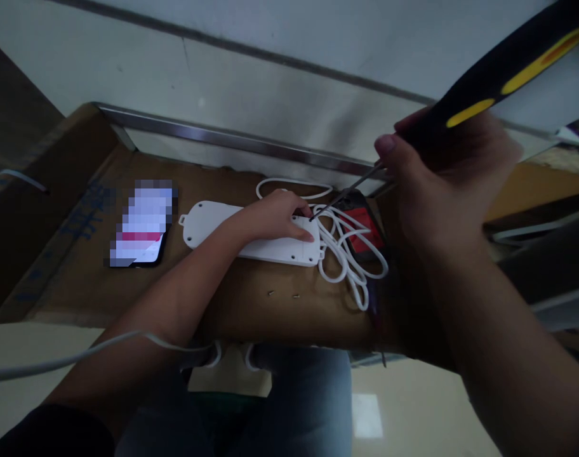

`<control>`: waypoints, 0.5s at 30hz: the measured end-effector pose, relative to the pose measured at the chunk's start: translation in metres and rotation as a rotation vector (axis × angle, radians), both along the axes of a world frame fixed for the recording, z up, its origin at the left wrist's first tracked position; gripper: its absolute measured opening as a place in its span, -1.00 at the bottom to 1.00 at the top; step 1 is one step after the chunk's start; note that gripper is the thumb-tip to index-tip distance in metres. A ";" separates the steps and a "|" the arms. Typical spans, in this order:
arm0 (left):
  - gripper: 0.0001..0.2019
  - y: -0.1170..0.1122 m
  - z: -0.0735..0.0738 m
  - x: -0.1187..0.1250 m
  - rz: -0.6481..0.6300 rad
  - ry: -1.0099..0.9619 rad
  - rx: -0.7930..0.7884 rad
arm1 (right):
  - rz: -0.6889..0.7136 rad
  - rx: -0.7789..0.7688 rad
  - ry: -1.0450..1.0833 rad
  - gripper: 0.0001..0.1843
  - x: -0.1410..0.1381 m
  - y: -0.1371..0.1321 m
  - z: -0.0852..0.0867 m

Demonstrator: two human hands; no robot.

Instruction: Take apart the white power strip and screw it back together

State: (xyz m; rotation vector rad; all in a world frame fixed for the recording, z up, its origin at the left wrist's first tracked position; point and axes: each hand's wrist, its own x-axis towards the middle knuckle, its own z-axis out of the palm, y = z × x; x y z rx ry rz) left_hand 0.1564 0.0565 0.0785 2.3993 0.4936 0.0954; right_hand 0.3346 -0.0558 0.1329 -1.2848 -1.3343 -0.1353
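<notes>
A white power strip point(216, 222) lies underside up on brown cardboard, with screw holes near its ends. My left hand point(277, 219) is closed on its right part, thumb on the underside and fingers toward the far edge. In my right hand point(454, 165) is a large screwdriver point(475, 86) with a black and yellow handle, tilted from upper right to lower left. Its thin shaft reaches the hole at the strip's far right corner; whether a screw sits there I cannot tell. Two small screws point(270, 293) point(296, 296) lie on the cardboard in front.
The white cord point(360, 273) is looped at the strip's right end, over a dark and red object point(366, 228). A lit phone point(144, 222) lies at left. A metal-edged wall point(213, 136) runs behind the cardboard point(175, 171). A pale cable point(103, 346) crosses my left forearm.
</notes>
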 end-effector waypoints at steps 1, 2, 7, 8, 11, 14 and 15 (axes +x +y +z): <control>-0.43 0.000 0.000 0.000 -0.005 -0.001 0.003 | 0.011 0.010 0.006 -0.63 0.000 0.000 0.000; -0.44 0.000 0.000 -0.001 -0.012 -0.004 0.010 | 0.022 0.016 0.012 -0.63 -0.001 0.001 0.000; -0.49 0.007 0.002 -0.008 -0.030 0.011 0.054 | 0.021 0.025 0.026 -0.66 -0.007 0.001 -0.001; -0.48 0.009 0.002 -0.010 -0.024 0.021 0.049 | 0.018 0.012 0.029 -0.65 -0.009 0.001 -0.001; -0.47 0.013 0.004 -0.014 -0.007 0.028 0.015 | 0.025 -0.026 0.037 -0.63 -0.013 0.001 -0.001; -0.47 0.014 0.005 -0.015 0.002 0.038 -0.001 | 0.031 -0.048 0.020 -0.62 -0.015 0.001 -0.003; -0.46 0.014 0.004 -0.014 0.005 0.041 -0.005 | 0.033 -0.055 0.005 -0.61 -0.015 0.002 -0.004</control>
